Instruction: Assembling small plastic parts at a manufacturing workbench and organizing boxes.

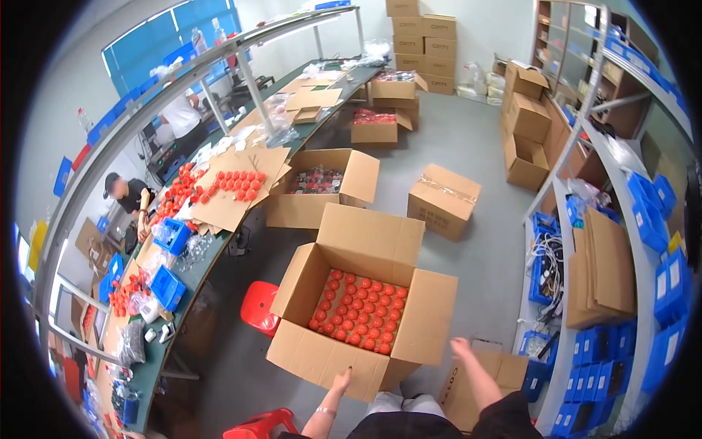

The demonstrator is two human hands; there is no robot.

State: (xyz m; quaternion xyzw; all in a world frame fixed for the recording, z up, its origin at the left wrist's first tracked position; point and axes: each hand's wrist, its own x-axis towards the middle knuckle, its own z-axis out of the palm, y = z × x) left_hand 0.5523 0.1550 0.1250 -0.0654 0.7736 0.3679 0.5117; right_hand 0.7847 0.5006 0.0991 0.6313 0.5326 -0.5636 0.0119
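Note:
A large open cardboard box (295,353) stands in front of me with its flaps folded outward. Rows of round red balls (363,307), with small details I cannot make out, lie inside it. At the near flap, my left hand (341,381) has its thumb on top and its fingers closed on the edge. My right hand (461,349) is in the air just beyond the lower corner of the right flap (426,316). It holds nothing, and its fingers look loosely stretched out. Below my right forearm lies another cardboard box (504,369).
Red stools (260,307) stand left of the box. A long green workbench (191,282) carries more red balls, cardboard sheets and blue bins. Behind it a person (131,201) works. A taped carton (444,201) sits ahead; shelving with blue bins (669,285) lines the right.

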